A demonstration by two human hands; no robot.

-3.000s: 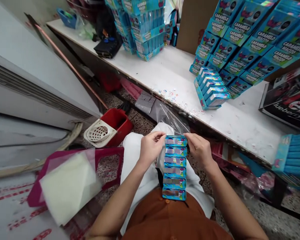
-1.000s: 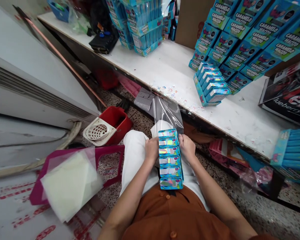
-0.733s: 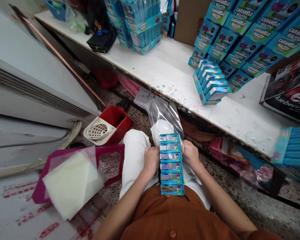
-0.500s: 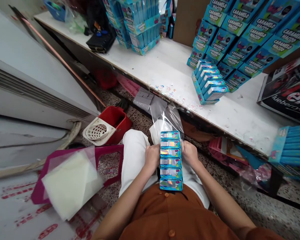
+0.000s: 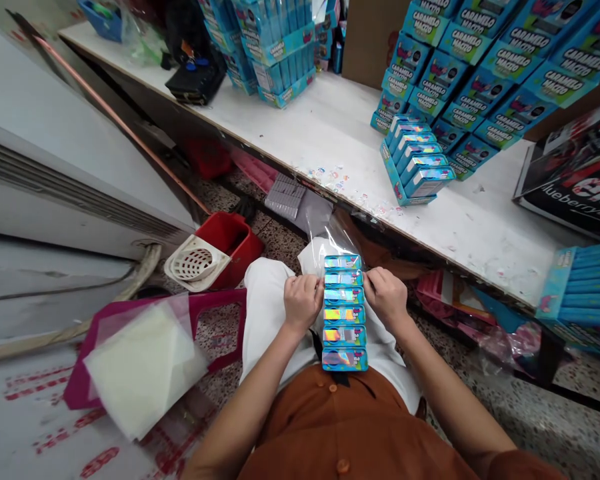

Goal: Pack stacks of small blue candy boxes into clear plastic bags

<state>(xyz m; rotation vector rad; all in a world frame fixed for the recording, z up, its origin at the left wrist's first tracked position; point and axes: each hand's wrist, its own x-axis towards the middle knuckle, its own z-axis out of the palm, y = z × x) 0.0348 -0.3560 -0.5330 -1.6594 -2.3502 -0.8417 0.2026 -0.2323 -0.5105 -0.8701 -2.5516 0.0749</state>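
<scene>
Across my lap lies a row of several small blue candy boxes [image 5: 344,313] with shiny tops. A clear plastic bag [image 5: 331,228] surrounds the row, at least at its far end, and its loose film stretches away toward the table. My left hand [image 5: 303,301] is closed in a pinch on the bag at the row's left side. On the right side my right hand [image 5: 387,298] pinches the bag too, fingers curled in. How far the film reaches down the boxes is hard to see.
Stacked candy cartons [image 5: 463,80] and one open tray of boxes [image 5: 417,163] stand on the white table [image 5: 350,120], whose edge runs just beyond my knees. A red bucket [image 5: 237,247] and a purple stool [image 5: 83,373] bearing plastic sheets [image 5: 147,373] are to my left.
Both hands have shifted slightly along the bag, the right one outward and up, the left one up. The far film has drawn in and looks narrower.
</scene>
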